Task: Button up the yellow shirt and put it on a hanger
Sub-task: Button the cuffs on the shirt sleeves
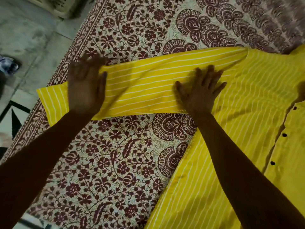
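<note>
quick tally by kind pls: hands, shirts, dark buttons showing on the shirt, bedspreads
hands: 2 (left hand, right hand)
yellow shirt: 1
dark buttons: 3
printed bedspread: 1
total: 7

Yellow shirt (231,129): thin woven cloth, bright yellow with fine white stripes, smooth, with a faint sheen and soft ripples across the body.
Sleeve (140,90): the same striped cloth, smooth, with shallow creases.
Placket (293,146): plain yellow cloth, matt.
Buttons (284,134): small, dark and hard-looking; the material is too small to tell.
Bedspread (115,154): cream cloth printed with maroon flowers and paisley, matt, with a finely puckered, quilted look.
Floor (33,38): pale hard slabs, mottled grey, with a dull sheen.
Basket (66,5): pale plastic with a perforated wall, matt, blurred.
</note>
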{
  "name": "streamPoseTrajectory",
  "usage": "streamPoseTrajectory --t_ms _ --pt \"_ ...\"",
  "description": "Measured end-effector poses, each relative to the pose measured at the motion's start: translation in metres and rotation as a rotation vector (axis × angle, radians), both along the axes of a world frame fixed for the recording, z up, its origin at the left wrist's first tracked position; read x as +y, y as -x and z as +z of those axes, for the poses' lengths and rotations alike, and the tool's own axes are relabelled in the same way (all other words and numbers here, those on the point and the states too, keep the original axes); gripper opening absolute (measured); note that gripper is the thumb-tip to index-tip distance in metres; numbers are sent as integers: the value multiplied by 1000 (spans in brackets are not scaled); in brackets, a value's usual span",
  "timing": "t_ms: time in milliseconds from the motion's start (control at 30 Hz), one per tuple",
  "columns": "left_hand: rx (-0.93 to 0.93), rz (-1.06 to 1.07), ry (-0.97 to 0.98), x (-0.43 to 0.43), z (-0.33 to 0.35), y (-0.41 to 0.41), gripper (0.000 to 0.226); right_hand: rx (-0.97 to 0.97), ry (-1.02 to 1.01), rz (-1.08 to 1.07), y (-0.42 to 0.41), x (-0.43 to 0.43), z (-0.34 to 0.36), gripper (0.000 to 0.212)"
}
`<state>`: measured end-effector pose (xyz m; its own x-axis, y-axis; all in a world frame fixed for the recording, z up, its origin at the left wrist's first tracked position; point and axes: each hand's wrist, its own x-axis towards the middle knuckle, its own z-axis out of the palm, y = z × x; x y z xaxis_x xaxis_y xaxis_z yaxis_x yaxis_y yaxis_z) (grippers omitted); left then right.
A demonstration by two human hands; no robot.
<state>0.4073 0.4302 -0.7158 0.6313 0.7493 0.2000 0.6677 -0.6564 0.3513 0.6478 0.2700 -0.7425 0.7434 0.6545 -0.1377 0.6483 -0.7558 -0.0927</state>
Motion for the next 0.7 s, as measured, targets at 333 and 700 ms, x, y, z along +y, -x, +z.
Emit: streamPoseTrajectory --t_ms 333,700 --pt "403 253 83 18 0 95 65 45 26 396 71 35 -8 89" --pt "-355 398 1074 67 27 151 31 153 113 257 116 68 23 69"
